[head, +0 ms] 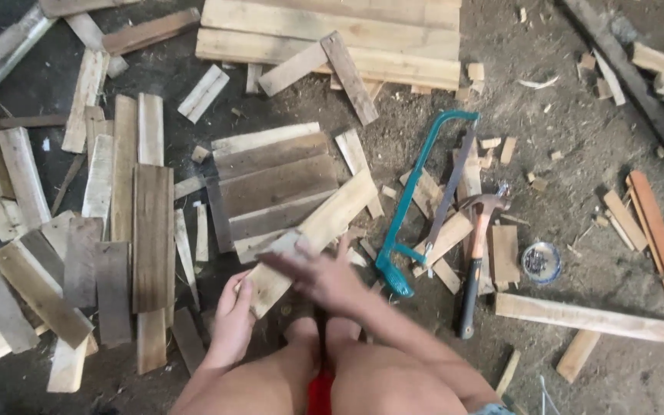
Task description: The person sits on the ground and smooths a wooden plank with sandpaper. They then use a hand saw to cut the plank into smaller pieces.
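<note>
My left hand (232, 319) grips the near end of a pale wooden plank (324, 227) that slants up to the right over a small panel of joined boards (274, 184). My right hand (320, 273) lies flat on the plank's near part, fingers spread and blurred by motion. My bare knees are at the bottom of the view, just below both hands.
A teal-framed hacksaw (416, 196) and a hammer (476, 253) lie to the right, beside a small round tin of nails (541, 261). Loose slats (128, 223) crowd the left; a stack of planks (332, 34) lies at the far side. Offcuts scatter the dirt floor.
</note>
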